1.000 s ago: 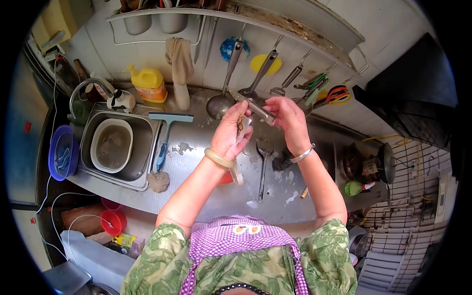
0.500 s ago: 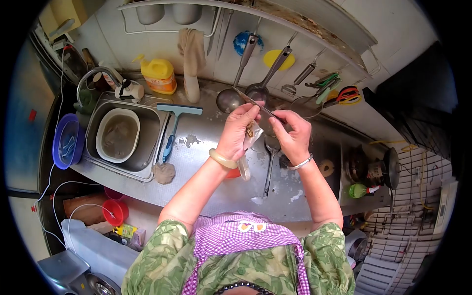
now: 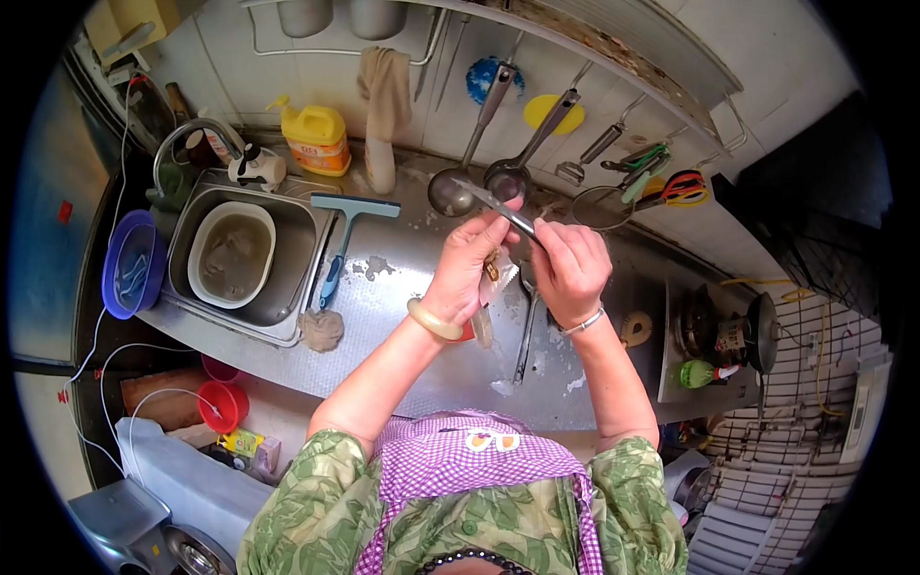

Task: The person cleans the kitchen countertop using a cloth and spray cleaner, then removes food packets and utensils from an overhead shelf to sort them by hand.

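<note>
My left hand (image 3: pixel 465 268) is closed around a small clear packet (image 3: pixel 496 272) with a serrated edge and something brown inside. Its thumb and fingertips also pinch the blade of a small knife (image 3: pixel 510 213), which points up and to the left. My right hand (image 3: pixel 575 273) is closed on the other end of the knife, mostly hiding the handle. Both hands are held above the metal counter (image 3: pixel 412 316). Below the left palm hangs a clear strip; an orange-red thing under it is largely covered by the wrist. A long metal utensil (image 3: pixel 526 335) lies between my forearms.
At left, a sink (image 3: pixel 297 287) holds a white basin (image 3: pixel 196 278) of cloudy water. Beside it lie a blue squeegee (image 3: pixel 337 259) and a grey rag (image 3: pixel 321 331). Ladles (image 3: pixel 450 195) hang along the wall; a green spray bottle (image 3: pixel 698 373) stands right.
The knife has turned so more of its flat, shiny blade faces me. My right hand has rolled over and dropped slightly. The whole view has shifted a little.
</note>
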Motion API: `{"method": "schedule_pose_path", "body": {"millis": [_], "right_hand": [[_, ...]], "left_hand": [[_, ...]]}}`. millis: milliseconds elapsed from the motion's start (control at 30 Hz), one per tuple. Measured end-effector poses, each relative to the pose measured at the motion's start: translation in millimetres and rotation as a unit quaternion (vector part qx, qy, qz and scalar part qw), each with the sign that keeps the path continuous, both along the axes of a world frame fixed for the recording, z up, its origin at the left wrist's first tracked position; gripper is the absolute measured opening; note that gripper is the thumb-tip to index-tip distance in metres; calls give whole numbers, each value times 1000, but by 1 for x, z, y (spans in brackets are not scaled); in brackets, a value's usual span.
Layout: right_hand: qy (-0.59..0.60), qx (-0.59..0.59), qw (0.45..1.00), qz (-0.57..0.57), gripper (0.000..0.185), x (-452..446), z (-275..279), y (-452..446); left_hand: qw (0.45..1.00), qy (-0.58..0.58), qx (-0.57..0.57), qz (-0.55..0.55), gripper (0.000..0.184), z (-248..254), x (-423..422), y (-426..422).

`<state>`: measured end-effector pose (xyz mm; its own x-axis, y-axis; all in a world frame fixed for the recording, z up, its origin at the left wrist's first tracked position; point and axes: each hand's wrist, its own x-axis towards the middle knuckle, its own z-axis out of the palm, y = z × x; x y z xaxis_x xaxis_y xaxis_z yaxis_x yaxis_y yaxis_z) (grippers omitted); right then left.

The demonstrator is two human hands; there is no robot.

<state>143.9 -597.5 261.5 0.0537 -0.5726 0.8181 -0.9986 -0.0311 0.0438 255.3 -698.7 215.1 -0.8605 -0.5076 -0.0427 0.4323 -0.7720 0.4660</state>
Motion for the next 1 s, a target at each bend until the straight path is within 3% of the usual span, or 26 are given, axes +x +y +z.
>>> {"method": "schedule_pose_path", "body": {"millis": [467,533,567,600,633,700,800,833,867,967,1000], "right_hand": [[76,-5,996,-38,29,-3,-21,9],[-41,33,996,-75,27,-10,-37,11],[-100,52,989,-96,25,-15,-52,13],[-272,61,951,-134,18,-27,-86,17],[-418,82,892,-153,15,-43,-124,21],[-675,115,707,-179,11,-71,-195,34],[-679,218,652,-258,12,-73,-241,46],[-533,328,720,-300,13,-63,-253,55],[-361,424,764,-325,19,-58,-262,56],[-361,487,761,-229,20,-72,-317,63],[-499,432,735,-156,13,-92,-368,74]], "left_hand": [[997,-64,-1,30,35,-20,10,10],[996,-91,0,7,34,-27,21,9],[994,-105,1,-6,33,-33,28,8],[993,-112,20,-5,32,-47,33,7],[992,-119,39,-3,32,-61,37,6],[985,-131,115,-7,31,-81,52,2],[978,-177,108,29,33,-86,75,-4],[971,-208,108,49,33,-85,83,-3],[975,-213,19,63,35,-98,87,-3],[959,-231,152,63,36,-103,97,-10],[957,-235,157,66,36,-103,99,-11]]}}
